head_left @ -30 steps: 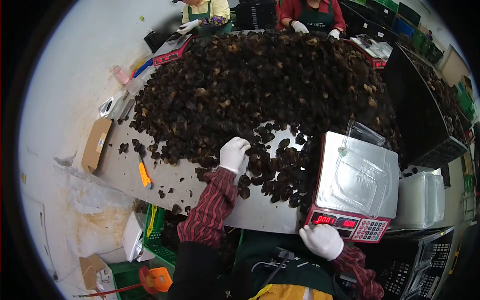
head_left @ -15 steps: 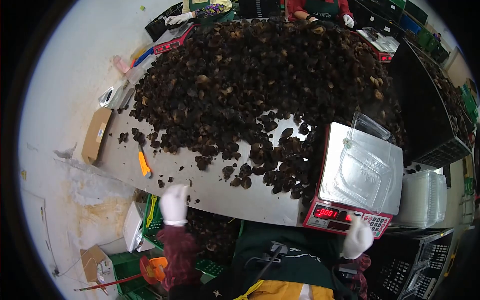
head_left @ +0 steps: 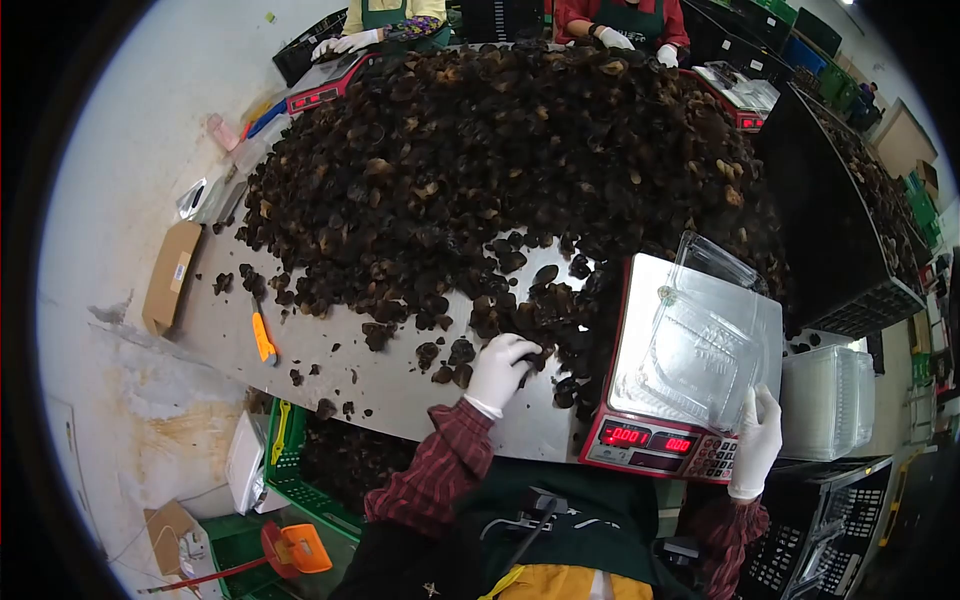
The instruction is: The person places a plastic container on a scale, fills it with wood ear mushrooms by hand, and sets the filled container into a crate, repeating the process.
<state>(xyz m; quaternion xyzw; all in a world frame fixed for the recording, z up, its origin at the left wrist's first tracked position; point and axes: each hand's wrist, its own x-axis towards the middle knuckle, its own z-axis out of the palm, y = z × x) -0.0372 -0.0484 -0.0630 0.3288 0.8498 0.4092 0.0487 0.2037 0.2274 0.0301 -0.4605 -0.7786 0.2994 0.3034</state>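
My left hand point(head_left: 503, 374), in a white glove, reaches over the metal table point(head_left: 400, 375) with its fingers curled at the near edge of a large heap of dark, wrinkled mushroom-like pieces point(head_left: 500, 150). Its fingertips touch some dark pieces. At the right, my right hand point(head_left: 758, 440), also gloved in white, is at the lower right corner of the red scale point(head_left: 655, 445), beside a clear plastic tray point(head_left: 705, 350) that lies on the silver weighing plate. The thumb and fingers look close to the tray's edge. Red digits glow on the scale's display.
An orange cutter point(head_left: 263, 338) and cardboard piece point(head_left: 172, 278) lie at the left. Stacked clear trays point(head_left: 825, 400) stand right of the scale, below a black crate point(head_left: 835, 210). A green crate point(head_left: 300, 470) sits below the table. Two people in aprons work across the heap.
My left hand has moved right and forward from the table's front edge to the dark pieces. My right hand has moved up beside the clear tray. The whole view has shifted slightly.
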